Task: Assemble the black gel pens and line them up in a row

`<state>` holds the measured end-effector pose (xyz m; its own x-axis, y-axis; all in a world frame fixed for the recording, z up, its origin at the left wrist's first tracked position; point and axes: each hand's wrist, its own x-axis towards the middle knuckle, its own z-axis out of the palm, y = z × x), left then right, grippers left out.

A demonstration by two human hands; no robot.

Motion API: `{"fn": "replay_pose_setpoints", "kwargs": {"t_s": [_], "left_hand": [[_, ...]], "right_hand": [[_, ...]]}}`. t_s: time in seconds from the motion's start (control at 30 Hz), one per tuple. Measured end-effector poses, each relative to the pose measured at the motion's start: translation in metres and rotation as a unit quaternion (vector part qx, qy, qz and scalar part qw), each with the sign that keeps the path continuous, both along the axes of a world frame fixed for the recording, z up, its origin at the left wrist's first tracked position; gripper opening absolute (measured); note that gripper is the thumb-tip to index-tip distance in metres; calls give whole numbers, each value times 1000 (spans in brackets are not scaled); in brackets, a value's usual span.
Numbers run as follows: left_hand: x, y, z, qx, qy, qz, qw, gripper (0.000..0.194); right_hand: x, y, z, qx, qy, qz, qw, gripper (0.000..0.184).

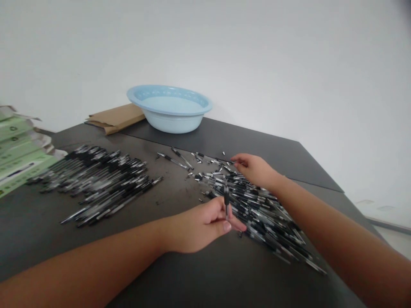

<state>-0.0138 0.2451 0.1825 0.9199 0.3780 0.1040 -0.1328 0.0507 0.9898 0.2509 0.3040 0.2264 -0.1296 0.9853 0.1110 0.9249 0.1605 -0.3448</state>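
Note:
Between the thumb and fingers of my left hand, a pen with a black grip and clear barrel is held upright. This hand is at the near left side of a loose heap of pens. My right hand is over the far edge of the heap, beside small pen tips and loose parts. Its fingers are curled in towards the thumb, and whatever they may pinch is too small or hidden to name. To the left lies a row of pens, laid roughly parallel.
A light blue plastic basin stands at the back of the dark table. Flat brown cardboard lies beside it. Green pen boxes are stacked at the left edge. A white wall rises behind.

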Motion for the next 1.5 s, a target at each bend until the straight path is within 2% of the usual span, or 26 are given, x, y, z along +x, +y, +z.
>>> {"fn": "replay_pose_setpoints", "kwargs": {"t_s": [0.1,0.23,0.47,0.6,0.73,0.93,1.03,1.1,1.2,1.3,1.37,1.4,1.43,1.5], "left_hand": [[1,-1,-4,-1,-8,6,1000,31],[1,-3,-4,6,-16,13,1000,26],[1,-4,3,21,11,20,1000,15],[4,-5,-3,-2,2,25,1000,13],[7,-6,-9,-13,-6,27,1000,14],[7,-6,-12,-12,-10,34,999,14],[7,-6,-12,0,-9,39,999,13],[6,-5,-11,7,-10,48,999,13],[4,-2,-8,29,11,73,997,11],[1,0,-5,87,54,94,990,11],[-1,2,-3,140,81,106,981,13],[-1,2,-3,165,92,111,976,14],[-1,3,-2,186,101,114,971,14],[-1,5,0,221,114,116,962,15]], "right_hand": [[-4,29,-4,-30,-57,36,997,31],[-10,44,-10,-65,-123,82,987,30],[-15,46,-14,-65,-188,80,977,33],[-14,51,-15,-43,-210,67,975,38],[-11,57,-15,-67,-233,98,965,27],[-13,54,-13,-97,-271,123,950,36],[-15,48,-9,-83,-273,106,953,26],[-15,40,-4,-56,-259,78,961,18],[-13,12,5,-3,-214,28,976,20],[-12,-38,10,41,-152,-26,987,23],[-12,-78,6,47,-109,-58,991,27],[-13,-98,2,43,-68,-71,994,29],[-14,-117,-2,31,58,-80,995,27],[-17,-147,-14,3,277,-89,957,28]]}}
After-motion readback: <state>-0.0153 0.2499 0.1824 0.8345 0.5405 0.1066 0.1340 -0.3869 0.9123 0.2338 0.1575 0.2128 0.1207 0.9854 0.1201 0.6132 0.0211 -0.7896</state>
